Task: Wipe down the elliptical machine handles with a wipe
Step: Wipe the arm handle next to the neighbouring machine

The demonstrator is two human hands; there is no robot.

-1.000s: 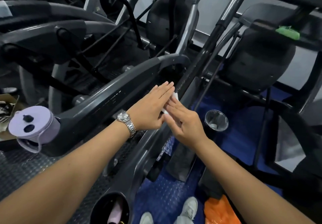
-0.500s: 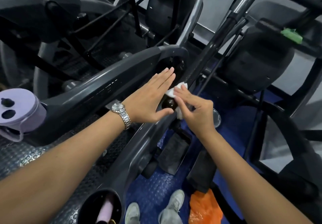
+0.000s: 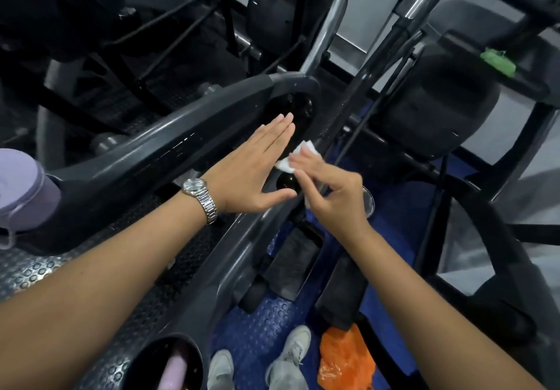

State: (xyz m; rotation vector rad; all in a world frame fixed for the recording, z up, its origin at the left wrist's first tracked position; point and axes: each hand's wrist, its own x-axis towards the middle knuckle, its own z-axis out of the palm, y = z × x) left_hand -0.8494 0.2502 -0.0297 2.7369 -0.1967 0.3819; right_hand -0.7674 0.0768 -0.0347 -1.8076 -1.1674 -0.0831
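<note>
Head view: right hand (image 3: 330, 189) pinches wipe (image 3: 295, 157) (left hand (image 3: 251, 171) flat).

Wipe (image 3: 298, 155) thin white paper; handle (image 3: 357, 107) glossy black; watch (image 3: 200, 195) polished metal.

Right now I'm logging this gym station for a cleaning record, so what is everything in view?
wipe: one, white, in right hand's fingers
elliptical frame: one, dark grey, centre
bottle: one, lilac, left edge
bag: one, orange, floor by shoes
rag: one, green, on machine at upper right
floor: blue, studded
watch: one, silver, left wrist
shoes: two, grey, bottom
left hand: flat, open
right hand: pinching wipe
</note>
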